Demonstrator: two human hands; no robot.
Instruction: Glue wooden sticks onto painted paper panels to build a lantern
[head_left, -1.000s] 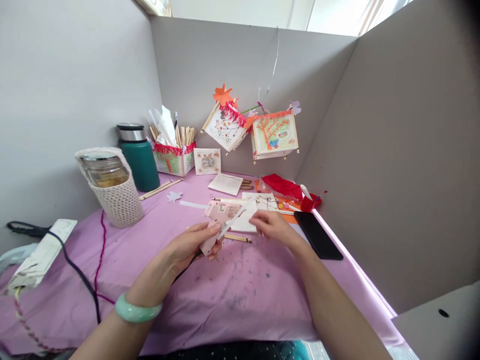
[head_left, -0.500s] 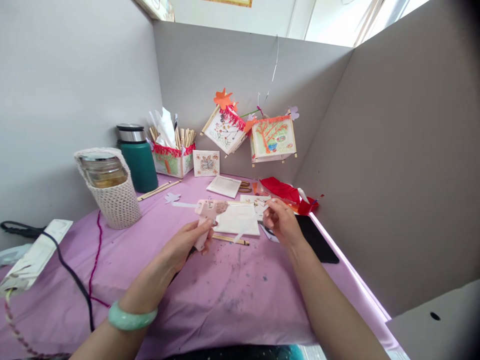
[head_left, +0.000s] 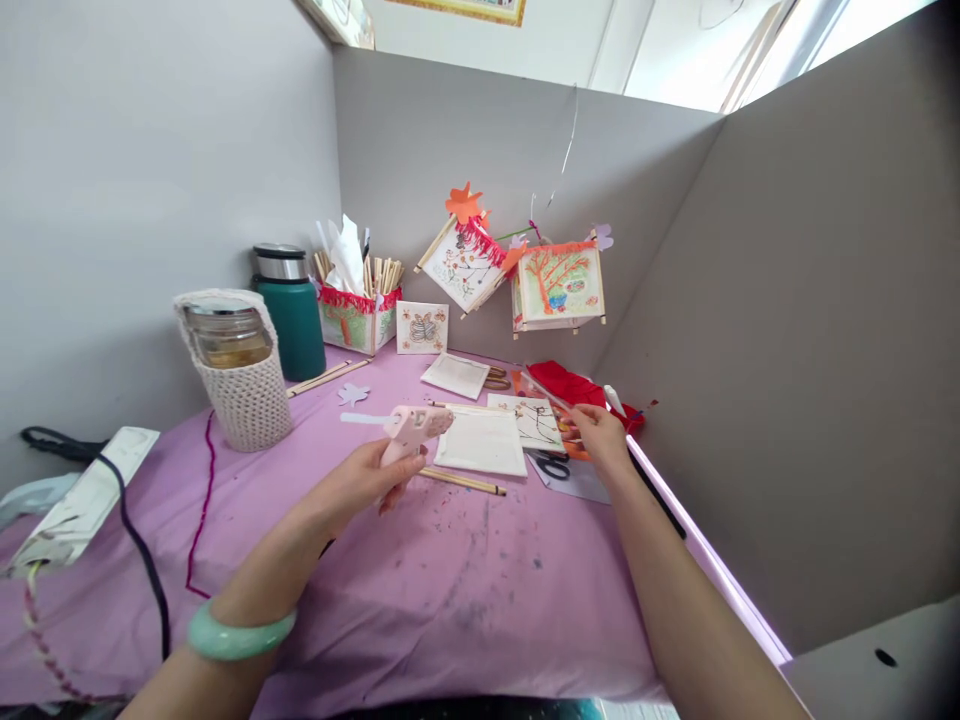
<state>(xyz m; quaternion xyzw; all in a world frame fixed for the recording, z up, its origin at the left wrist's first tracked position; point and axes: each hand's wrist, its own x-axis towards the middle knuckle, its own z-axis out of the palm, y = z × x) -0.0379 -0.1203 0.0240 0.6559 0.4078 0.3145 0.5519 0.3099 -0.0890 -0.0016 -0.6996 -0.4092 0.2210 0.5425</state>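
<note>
My left hand (head_left: 375,478) is closed around the handle of a pale pink hot glue gun (head_left: 414,428). Its nozzle points right, and a translucent glue stick (head_left: 361,419) sticks out of its back. At the right, my right hand (head_left: 600,432) has its thumb and fingers at the near end of a clear thin strip (head_left: 547,388), seemingly pinching it. Below that hand lie a drawn panel (head_left: 531,420) and black-handled scissors (head_left: 553,466). Between my hands, a blank white panel (head_left: 481,440) lies flat, with thin wooden sticks (head_left: 463,481) along its near edge.
Two decorated lanterns (head_left: 559,285) hang at the back. On the left stand a jar in a knitted holder (head_left: 244,400), a green bottle (head_left: 292,325) and a decorated box of sticks (head_left: 360,318). A power strip (head_left: 90,495) with a dark cable lies far left. Red cloth (head_left: 566,380) lies back right.
My right hand has moved right, from beside the white panel to the drawn panel's right edge, uncovering the scissors. My left hand still holds the glue gun, shifted slightly left. The view has turned a little.
</note>
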